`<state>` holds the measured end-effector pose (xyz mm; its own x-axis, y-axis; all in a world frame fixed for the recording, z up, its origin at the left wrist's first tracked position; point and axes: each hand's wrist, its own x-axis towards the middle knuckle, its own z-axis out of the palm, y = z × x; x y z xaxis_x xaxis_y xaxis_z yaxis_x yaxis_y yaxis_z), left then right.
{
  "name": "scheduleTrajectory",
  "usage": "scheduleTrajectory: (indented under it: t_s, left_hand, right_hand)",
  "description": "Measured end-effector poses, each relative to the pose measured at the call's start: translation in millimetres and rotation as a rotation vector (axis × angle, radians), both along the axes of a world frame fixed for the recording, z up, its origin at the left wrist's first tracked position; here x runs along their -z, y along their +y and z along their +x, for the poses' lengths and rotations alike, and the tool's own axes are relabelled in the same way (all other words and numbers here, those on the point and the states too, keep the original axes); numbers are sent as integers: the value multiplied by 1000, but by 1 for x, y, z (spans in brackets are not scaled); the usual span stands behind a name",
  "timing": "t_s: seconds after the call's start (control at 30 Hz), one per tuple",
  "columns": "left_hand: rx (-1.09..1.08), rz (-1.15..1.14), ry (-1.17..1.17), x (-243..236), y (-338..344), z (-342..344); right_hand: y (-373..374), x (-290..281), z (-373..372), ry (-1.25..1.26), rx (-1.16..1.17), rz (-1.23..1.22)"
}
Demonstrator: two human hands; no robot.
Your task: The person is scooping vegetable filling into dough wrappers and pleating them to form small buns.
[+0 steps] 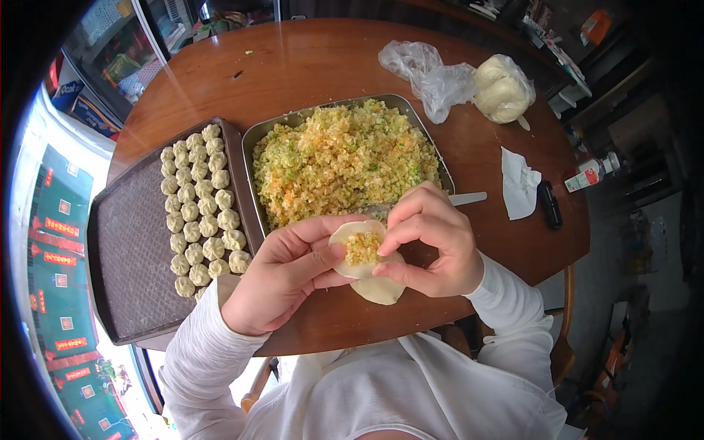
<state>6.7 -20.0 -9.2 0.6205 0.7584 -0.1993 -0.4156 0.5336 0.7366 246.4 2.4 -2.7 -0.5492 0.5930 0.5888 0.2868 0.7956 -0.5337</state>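
A round dough wrapper [345, 270] with a small heap of chopped vegetable filling [362, 248] at its centre lies in my left hand [282, 268]. The left thumb rests on its left edge and the fingers support it from below. My right hand [436, 246] is at the wrapper's right edge, thumb and fingertips curled in a pinch there. Just under the filled wrapper shows another flat dough wrapper [379, 291]; whether the two touch is hard to make out. Beyond my hands stands a metal tray [248, 158] heaped with chopped filling [345, 161].
Left of it, a dark baking tray [132, 249] carries rows of pleated buns [207, 226]. A pale utensil handle [469, 198] sticks out over the filling tray's right edge. Farther right are bagged dough [504, 88], a plastic bag [433, 77], a tissue [519, 183] and a black object [548, 205].
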Motion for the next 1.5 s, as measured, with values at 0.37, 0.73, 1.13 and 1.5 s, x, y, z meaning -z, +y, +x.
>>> scheduleTrajectory:
  t_s: [0.37, 0.73, 1.13, 1.5]
  left_hand:
    - [-37, -21, 13, 0, 0, -1]
    - [-28, 1, 27, 2, 0, -2]
    - [-20, 5, 17, 0, -1, 0]
    - [-51, -27, 35, 0, -1, 0]
  right_hand:
    - [1, 4, 5, 75, 42, 42]
    - [5, 5, 6, -45, 12, 193]
    - [6, 5, 6, -44, 19, 207]
    - [7, 5, 9, -34, 30, 225]
